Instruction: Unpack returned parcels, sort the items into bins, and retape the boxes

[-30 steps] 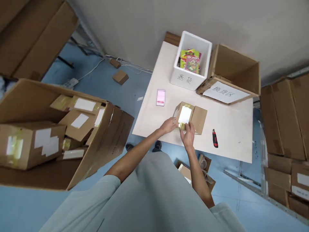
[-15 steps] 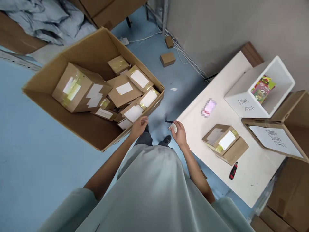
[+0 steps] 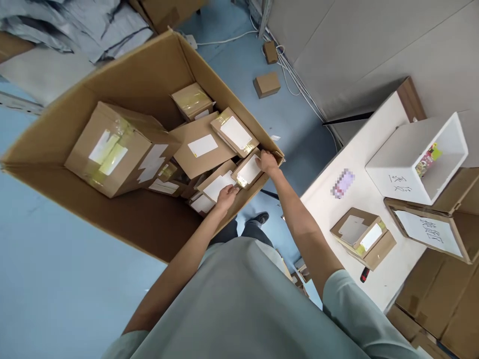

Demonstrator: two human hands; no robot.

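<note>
A big open cardboard carton (image 3: pixel 123 75) on the floor holds several small taped parcels with white labels. Both my hands reach into its near right corner. My right hand (image 3: pixel 268 162) grips the far edge of one small labelled parcel (image 3: pixel 248 171) by the carton wall. At that parcel's near end my left hand (image 3: pixel 227 196) has its fingers curled against it, resting on a neighbouring parcel (image 3: pixel 216 185). A flat brown box (image 3: pixel 362 237) with a white label lies alone on the white table (image 3: pixel 392 269) to the right.
On the table stand a white foam bin (image 3: pixel 407 159) with colourful packets, an open labelled carton (image 3: pixel 430 232), a pink blurred item (image 3: pixel 342 183) and a red-black cutter (image 3: pixel 364 274). Small boxes and cables lie on the blue floor by the wall. Stacked cartons fill the lower right.
My view swung left from the table to the carton. Both hands left the flat box on the table and moved into the carton onto a small parcel.
</note>
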